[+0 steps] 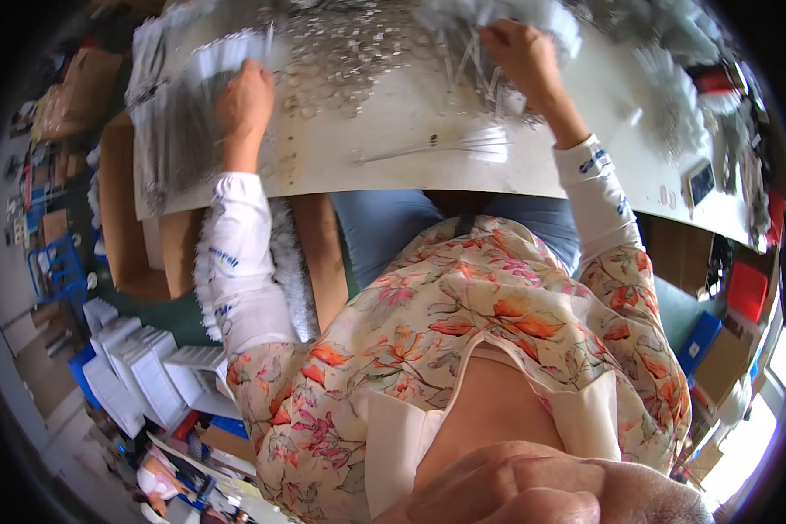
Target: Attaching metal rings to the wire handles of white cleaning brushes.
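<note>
My left hand (248,103) is over a pile of thin wire brushes with white bristles (179,113) at the table's left. Its fingers are closed, and a slim pale piece stands just beyond the fingertips; blur hides whether it is held. On the right, my right hand (526,61) reaches into another heap of white-bristled wire brushes (463,52). There the fingers are pinched together, with the thing between them too small to make out. Between the hands lies a spread of small metal rings (345,61). A small bunch of wire brushes (445,147) rests nearer the front edge.
More white brushes (672,96) and a phone-like device (700,182) lie at the table's right. An open cardboard box (131,218) stands below the left edge, beside a bag of white bristly pieces (290,262). White trays (140,375) are stacked on the floor behind.
</note>
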Tool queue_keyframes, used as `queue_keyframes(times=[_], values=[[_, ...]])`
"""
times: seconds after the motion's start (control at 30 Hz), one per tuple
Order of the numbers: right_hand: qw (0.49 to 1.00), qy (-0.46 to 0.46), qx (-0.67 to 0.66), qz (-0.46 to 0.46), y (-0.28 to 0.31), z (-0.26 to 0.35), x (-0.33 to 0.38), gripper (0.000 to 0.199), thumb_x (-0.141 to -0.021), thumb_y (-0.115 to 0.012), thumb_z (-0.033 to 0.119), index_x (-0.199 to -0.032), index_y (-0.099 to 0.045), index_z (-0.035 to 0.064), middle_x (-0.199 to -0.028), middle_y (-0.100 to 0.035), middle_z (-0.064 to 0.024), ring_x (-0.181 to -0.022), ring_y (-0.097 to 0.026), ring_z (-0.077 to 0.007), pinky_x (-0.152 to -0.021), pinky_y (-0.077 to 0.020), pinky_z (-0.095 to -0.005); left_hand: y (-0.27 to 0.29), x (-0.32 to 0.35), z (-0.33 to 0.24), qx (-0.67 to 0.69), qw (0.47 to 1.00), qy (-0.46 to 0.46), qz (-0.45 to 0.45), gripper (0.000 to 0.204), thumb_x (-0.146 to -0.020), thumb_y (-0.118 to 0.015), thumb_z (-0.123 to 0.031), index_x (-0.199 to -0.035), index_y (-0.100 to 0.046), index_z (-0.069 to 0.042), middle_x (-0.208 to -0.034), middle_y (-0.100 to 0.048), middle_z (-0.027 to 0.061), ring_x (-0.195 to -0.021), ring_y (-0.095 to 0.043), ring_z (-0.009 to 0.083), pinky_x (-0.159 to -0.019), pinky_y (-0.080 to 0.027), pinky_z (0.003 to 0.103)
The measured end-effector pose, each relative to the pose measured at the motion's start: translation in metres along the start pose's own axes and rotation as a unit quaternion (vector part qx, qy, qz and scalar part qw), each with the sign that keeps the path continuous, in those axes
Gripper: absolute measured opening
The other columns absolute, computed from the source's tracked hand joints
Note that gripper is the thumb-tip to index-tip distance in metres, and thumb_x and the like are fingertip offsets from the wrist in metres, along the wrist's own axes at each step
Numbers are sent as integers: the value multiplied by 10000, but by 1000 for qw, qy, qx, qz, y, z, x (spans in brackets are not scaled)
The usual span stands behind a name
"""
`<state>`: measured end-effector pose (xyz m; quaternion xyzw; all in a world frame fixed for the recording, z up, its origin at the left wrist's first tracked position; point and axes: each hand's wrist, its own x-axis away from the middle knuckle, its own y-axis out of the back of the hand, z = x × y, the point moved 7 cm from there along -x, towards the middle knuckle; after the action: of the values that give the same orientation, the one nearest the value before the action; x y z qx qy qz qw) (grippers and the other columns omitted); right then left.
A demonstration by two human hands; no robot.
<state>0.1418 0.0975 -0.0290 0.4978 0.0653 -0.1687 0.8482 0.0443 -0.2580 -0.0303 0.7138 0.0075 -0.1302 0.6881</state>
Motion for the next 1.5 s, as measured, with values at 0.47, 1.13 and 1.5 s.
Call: queue_keyframes(times=[0.47, 1.13, 1.5], values=[[916, -140, -356, -119, 41, -63, -12, 231, -785, -641, 304, -886, -696, 104, -775, -668, -44, -718, -608, -135, -656, -484, -301, 14, -52, 186, 18, 988, 113, -107, 409, -782, -580, -492, -904, -681, -115, -887, -658, 148, -840, -618, 335, -741, -472, 406], [971, -219, 57, 81, 130, -210, 102, 128, -815, -564, 209, -858, -611, 97, -835, -632, -78, -753, -640, -227, -631, -531, -337, 85, -33, 182, 150, 968, 46, -197, 283, -925, -473, -253, -1062, -634, -66, -888, -679, 78, -808, -632, 184, -736, -475, 299], [930, -260, 246, -85, 196, -332, 0, 207, -747, -607, 304, -865, -681, 150, -837, -665, -78, -818, -637, -259, -706, -498, -378, 70, 57, 57, 382, 919, 100, 7, 291, -946, -479, -268, -1090, -642, -76, -688, -443, -75, -516, -285, 10, -436, -211, 177]])
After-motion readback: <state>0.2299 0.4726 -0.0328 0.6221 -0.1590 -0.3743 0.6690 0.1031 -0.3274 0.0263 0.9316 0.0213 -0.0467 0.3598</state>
